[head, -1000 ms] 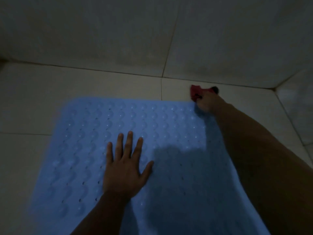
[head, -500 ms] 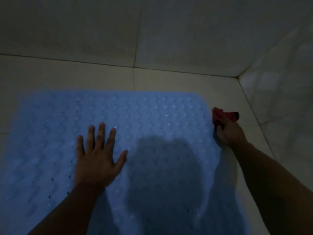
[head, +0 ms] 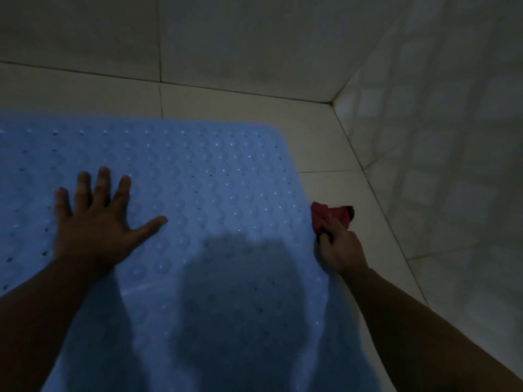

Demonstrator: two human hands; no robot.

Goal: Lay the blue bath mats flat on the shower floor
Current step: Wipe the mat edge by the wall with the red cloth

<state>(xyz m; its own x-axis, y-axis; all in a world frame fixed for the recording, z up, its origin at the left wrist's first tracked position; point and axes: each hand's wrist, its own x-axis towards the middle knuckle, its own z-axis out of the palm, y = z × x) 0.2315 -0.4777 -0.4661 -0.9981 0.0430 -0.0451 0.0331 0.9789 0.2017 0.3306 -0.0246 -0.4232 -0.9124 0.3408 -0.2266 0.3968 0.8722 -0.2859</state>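
A light blue bath mat (head: 203, 171) with rows of bumps and small holes lies spread on the pale tiled shower floor (head: 334, 142). My left hand (head: 96, 224) presses flat on it with fingers spread, left of the middle. At the mat's right edge my right hand (head: 339, 244) grips a crumpled red cloth (head: 332, 215) that sticks out beyond the fingers onto the floor. A dark shadow covers the near middle of the mat.
Tiled walls (head: 254, 38) rise close behind the mat and on the right, meeting at a corner (head: 334, 103). A strip of bare floor runs between the mat and both walls. The light is dim.
My right hand with the red cloth has slid from the mat's far right corner back along its right edge. The view has swung right. My left hand stays pressed flat on the mat.
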